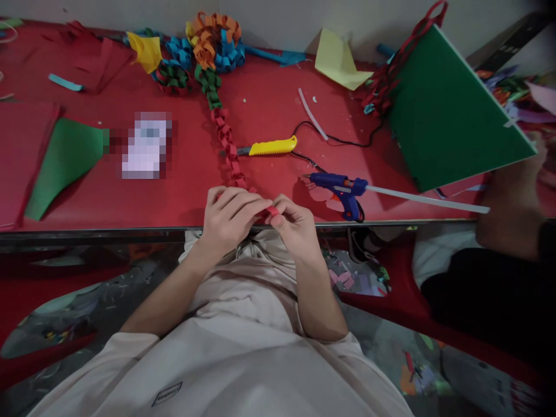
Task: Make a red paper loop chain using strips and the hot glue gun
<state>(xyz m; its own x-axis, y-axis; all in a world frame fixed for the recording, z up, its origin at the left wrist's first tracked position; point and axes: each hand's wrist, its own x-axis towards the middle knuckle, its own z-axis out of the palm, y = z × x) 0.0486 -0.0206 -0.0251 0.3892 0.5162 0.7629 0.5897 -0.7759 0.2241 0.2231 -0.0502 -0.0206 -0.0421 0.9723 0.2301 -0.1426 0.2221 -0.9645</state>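
Note:
A paper chain [226,139] runs down the red table, orange and blue at the back, then green, then red near me. At the table's front edge my left hand [230,214] is closed over the chain's near end, fingers bent and pointing right. Beside it my right hand [293,223] pinches a small red paper strip [273,210] between thumb and fingers. A yellow cutter [273,146] lies just right of the chain. Farther right rests a blue glue gun [341,186] with a long clear glue stick [425,200] out of its back.
Left on the table [186,202] are a blurred-out phone [147,145], green paper [72,156] and red sheets [26,156]. A green board [456,110] leans at right, near another person's arm [510,202]. A black cord [347,142] and yellow paper [339,61] lie behind the glue gun.

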